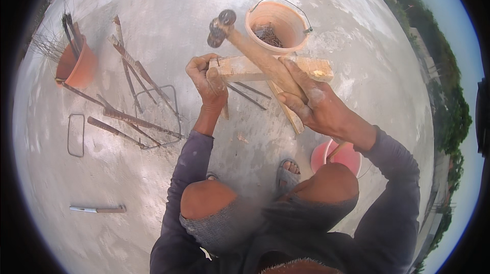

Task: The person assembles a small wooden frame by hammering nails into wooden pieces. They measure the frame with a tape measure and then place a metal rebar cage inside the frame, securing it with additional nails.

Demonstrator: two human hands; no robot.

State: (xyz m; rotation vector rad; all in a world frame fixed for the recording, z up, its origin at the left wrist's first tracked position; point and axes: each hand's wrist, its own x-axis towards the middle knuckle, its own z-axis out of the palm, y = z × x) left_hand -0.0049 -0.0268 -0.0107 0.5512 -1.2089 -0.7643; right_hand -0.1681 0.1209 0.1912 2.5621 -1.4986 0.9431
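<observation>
A hammer (263, 62) with a wooden handle is gripped in my right hand (319, 98). Its dark double-faced head is raised above and beyond the left end of a wooden beam (240, 70). Slanting wooden legs (288, 113) support the beam like a small bench. My left hand (208, 80) is closed at the beam's left end, fingers pinched together. A thin dark piece of metal shows by those fingertips; what exactly they hold is too small to make out. Two dark metal rods (247, 95) lie on the concrete below the beam.
An orange bucket (250, 16) with short metal pieces stands beyond the beam. Another orange bucket (87, 65) holding wires is far left. Rebar lengths (138, 118) and bent wire rectangles (69, 136) lie at left. A knife (97, 209) lies nearer; a pink bucket (321, 156) sits beside my right knee.
</observation>
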